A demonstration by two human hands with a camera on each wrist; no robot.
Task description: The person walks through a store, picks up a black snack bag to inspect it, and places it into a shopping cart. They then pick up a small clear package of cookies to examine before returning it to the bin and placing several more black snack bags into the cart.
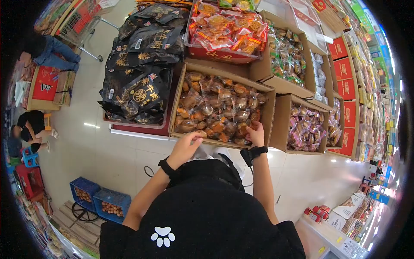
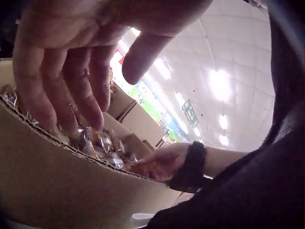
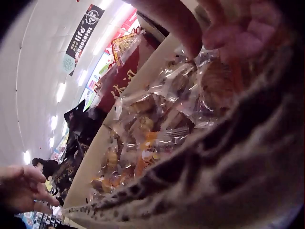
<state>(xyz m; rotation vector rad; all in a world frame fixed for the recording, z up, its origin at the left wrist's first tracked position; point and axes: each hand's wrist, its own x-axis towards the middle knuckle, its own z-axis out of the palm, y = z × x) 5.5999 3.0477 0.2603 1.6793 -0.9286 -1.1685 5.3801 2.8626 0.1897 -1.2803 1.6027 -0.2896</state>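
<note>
A cardboard box (image 1: pixel 271 110) full of small snacks in clear wrappers (image 1: pixel 215 103) stands in front of me. My left hand (image 1: pixel 186 149) is over its front edge, thumb apart and fingers loosely bent down. In the left wrist view the left fingertips (image 2: pixel 97 121) hang just inside the rim, by the wrapped snacks, with nothing held. My right hand (image 1: pixel 256 133) reaches into the front right corner with bent fingers. In the right wrist view its thumb (image 3: pixel 188 40) and fingers are right at a clear wrapper (image 3: pixel 205 59); I cannot tell whether they pinch it.
Black snack bags (image 1: pixel 138 64) are heaped on the left. Behind the box is a red bin (image 1: pixel 224 56) of red-and-clear packets. More cardboard boxes (image 1: pixel 280 123) of wrapped snacks stand on the right. Blue crates (image 1: pixel 113 205) sit on the floor at left, and a person (image 1: pixel 32 129) sits beyond.
</note>
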